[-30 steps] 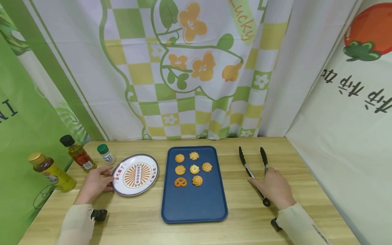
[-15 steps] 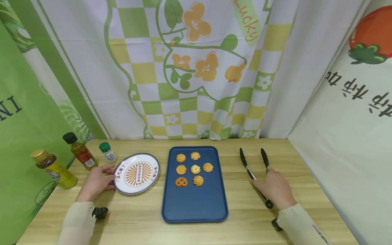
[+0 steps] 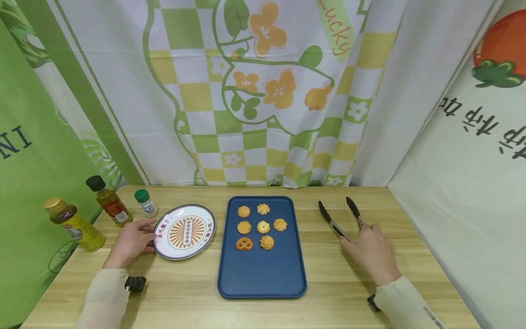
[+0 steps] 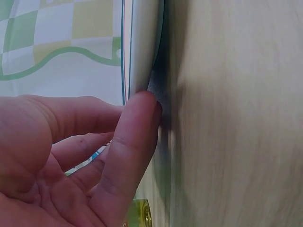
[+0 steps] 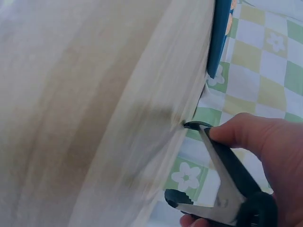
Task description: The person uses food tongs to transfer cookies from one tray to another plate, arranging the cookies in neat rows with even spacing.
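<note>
At the left of the table, my left hand (image 3: 130, 243) pinches the near-left rim of a round white plate (image 3: 186, 232) with an orange sunburst print. In the left wrist view one fingertip lies under the plate's edge (image 4: 142, 52), with another finger at the upper side. My right hand (image 3: 373, 256) grips a pair of black-tipped metal tongs (image 3: 328, 217). Their two arms stand spread apart, tips pointing toward the curtain, and the right wrist view shows the tongs (image 5: 231, 165) with the pivot end by the palm. Nothing is between the tips.
A blue tray (image 3: 263, 276) lies between the hands, holding several cookies, one a pretzel shape (image 3: 244, 244). At the left stand a yellow bottle (image 3: 84, 233), a black-capped bottle (image 3: 113, 206) and a green-capped shaker (image 3: 146, 204). A checkered curtain (image 3: 255, 146) hangs behind the table.
The right hand has shifted the tongs: their tips have moved slightly left, and the pivot end that showed below the hand is now hidden by it. The left hand stays at the plate's rim.
</note>
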Motion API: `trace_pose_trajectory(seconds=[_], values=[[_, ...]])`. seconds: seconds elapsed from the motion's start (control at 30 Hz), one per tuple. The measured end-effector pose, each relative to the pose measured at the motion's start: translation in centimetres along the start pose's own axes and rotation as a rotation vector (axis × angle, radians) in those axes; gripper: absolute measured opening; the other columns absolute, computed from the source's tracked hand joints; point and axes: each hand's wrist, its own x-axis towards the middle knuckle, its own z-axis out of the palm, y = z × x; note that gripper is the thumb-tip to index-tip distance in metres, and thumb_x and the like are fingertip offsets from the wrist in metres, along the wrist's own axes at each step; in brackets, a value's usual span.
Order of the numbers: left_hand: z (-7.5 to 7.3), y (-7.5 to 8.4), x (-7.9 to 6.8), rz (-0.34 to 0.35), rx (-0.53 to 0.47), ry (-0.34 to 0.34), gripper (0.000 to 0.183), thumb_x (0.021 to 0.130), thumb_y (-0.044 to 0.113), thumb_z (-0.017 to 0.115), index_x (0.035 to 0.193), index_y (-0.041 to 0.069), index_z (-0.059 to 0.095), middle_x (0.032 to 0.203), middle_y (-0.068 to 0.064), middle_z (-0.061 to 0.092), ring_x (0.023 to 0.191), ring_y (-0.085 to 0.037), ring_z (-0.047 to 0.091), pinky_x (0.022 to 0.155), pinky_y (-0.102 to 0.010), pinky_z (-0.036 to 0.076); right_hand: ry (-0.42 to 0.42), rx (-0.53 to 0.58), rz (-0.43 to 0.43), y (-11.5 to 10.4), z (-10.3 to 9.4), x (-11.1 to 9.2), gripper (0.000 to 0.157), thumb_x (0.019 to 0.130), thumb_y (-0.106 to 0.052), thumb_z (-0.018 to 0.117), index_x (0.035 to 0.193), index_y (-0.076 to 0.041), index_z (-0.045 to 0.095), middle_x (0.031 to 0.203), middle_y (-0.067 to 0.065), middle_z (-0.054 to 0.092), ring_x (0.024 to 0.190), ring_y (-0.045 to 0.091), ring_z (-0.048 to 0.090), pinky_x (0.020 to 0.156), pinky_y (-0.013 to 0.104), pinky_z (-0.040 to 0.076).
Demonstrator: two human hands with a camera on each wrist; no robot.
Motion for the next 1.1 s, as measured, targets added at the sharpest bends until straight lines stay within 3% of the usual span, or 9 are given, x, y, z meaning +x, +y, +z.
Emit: trace_pose_trajectory(seconds=[0.2,0.5,0.83,0.97,1.1], values=[[0.0,-0.2,0.1,0.004,0.004,0.003,0.059,0.107,-0.002,0.059,0.161,-0.018,0.042,0.140,-0.044,0.056,0.084,-0.015,0.073,0.072,-0.031,0.071,0.047,0.016,-0.017,-0.2,0.4,0.0,0.090,0.100,-0.045,0.076,0.139,0.032,0.049,0.119,0.045,0.055,0.076,0.040,0.064,0.061,0.054,0.065],[0.0,-0.1,0.1,-0.007,0.038,0.012,0.059,0.106,-0.001,0.059,0.161,-0.015,0.045,0.140,-0.042,0.057,0.088,-0.017,0.072,0.072,-0.030,0.071,0.049,0.045,-0.023,-0.7,0.8,0.1,0.094,0.100,-0.045,0.076,0.149,0.028,0.043,0.129,0.047,0.052,0.085,0.044,0.066,0.070,0.058,0.067],[0.1,-0.1,0.2,-0.004,0.027,0.013,0.058,0.107,-0.001,0.059,0.161,-0.016,0.044,0.139,-0.042,0.058,0.089,-0.017,0.072,0.073,-0.031,0.071,0.070,0.087,-0.115,-3.2,0.7,-0.3,0.094,0.095,-0.044,0.083,0.152,0.022,0.048,0.133,0.041,0.058,0.097,0.046,0.068,0.088,0.067,0.065],[0.0,0.0,0.1,-0.007,0.018,0.017,0.058,0.108,-0.001,0.058,0.161,-0.016,0.044,0.141,-0.043,0.057,0.089,-0.017,0.071,0.073,-0.031,0.071,0.045,0.115,-0.123,-4.6,0.8,-0.2,0.094,0.093,-0.045,0.085,0.153,0.019,0.050,0.134,0.038,0.060,0.102,0.043,0.067,0.093,0.065,0.063],[0.1,0.1,0.0,-0.008,0.020,0.019,0.057,0.108,0.000,0.058,0.161,-0.016,0.044,0.141,-0.043,0.058,0.090,-0.018,0.072,0.073,-0.031,0.071,0.064,0.124,-0.145,-5.8,1.1,-0.2,0.089,0.090,-0.043,0.087,0.151,0.014,0.057,0.131,0.033,0.064,0.103,0.039,0.065,0.089,0.060,0.063]])
